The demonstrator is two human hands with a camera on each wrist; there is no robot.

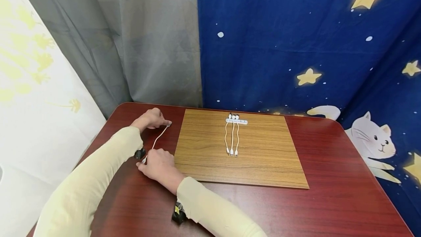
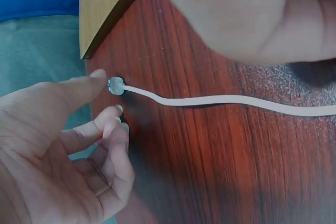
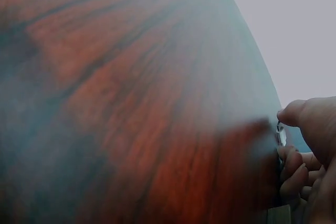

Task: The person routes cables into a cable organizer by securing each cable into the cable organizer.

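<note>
A short white USB cable (image 1: 159, 137) stretches across the dark red table, left of the wooden board. At its far end my left hand (image 1: 152, 119) has the thumb tip against the connector (image 2: 116, 86). The index fingertip lies apart from that connector, and the other fingers curl loosely. My right hand (image 1: 160, 164) is at the near end, where thumb and index finger pinch the other connector (image 3: 281, 135). Three similar white cables (image 1: 232, 136) lie side by side on the board, their upper ends in a pale cable holder (image 1: 242, 121).
The wooden board (image 1: 263, 156) lies flat in the middle of the dark red table (image 1: 329, 200). Behind the table's back edge hang a grey curtain (image 1: 158, 46) and a blue starry curtain (image 1: 263, 46). A white curtain (image 1: 39, 120) hangs at the left.
</note>
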